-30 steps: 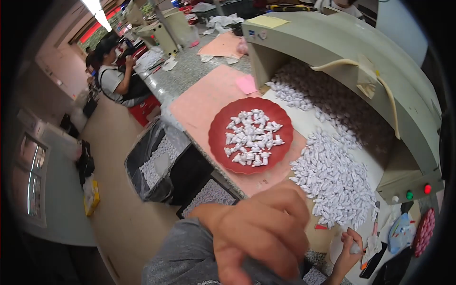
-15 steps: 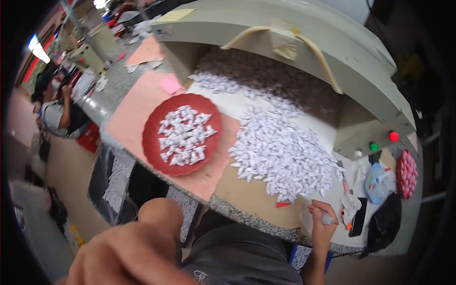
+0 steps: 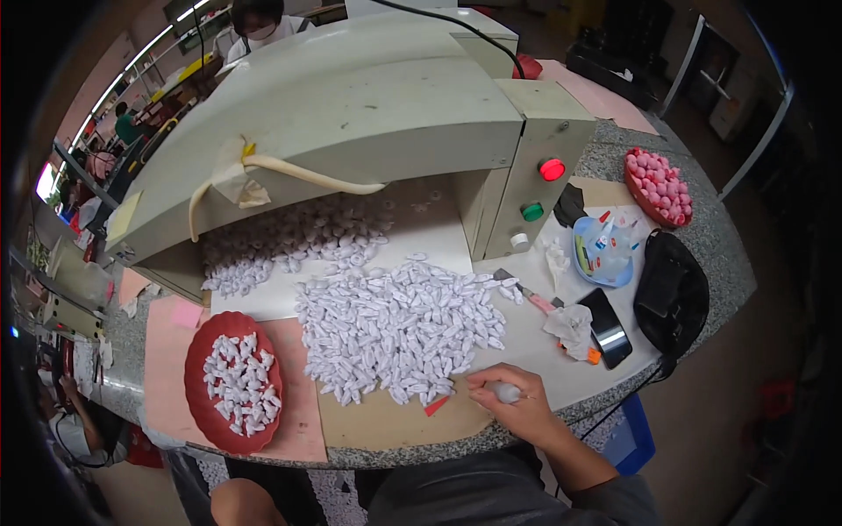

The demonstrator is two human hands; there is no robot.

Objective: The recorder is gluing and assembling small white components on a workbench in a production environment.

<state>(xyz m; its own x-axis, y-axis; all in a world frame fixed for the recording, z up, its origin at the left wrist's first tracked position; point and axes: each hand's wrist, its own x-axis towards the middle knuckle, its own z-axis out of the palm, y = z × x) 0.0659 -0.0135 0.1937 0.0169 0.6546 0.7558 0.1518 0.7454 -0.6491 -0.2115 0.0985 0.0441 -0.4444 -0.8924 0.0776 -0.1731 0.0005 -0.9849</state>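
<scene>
My right hand (image 3: 526,412) is closed round a small translucent squeeze bottle (image 3: 506,392), held over the near edge of the table. Just left of it spreads a large pile of small white, pointed pieces (image 3: 395,329), lying loose on brown and white sheets. A small red piece (image 3: 436,405) lies between the pile and my fingers. At the left stands a red scalloped dish (image 3: 197,386) with more small white pieces in it. My left hand is out of view; a bare knee shows at the lower left.
A large grey-beige hooded machine (image 3: 395,96) arches over more white pieces. Its right end carries a lit red lamp (image 3: 552,169) and a green button (image 3: 532,211). To the right lie a phone (image 3: 605,329), a black bag (image 3: 671,294), a blue tray (image 3: 605,254) of bottles and a dish of pink balls (image 3: 658,186).
The view has swung to the right, showing more of the machine. My left hand, blurred at the lower left before, has left the picture. The right hand keeps its hold on the bottle.
</scene>
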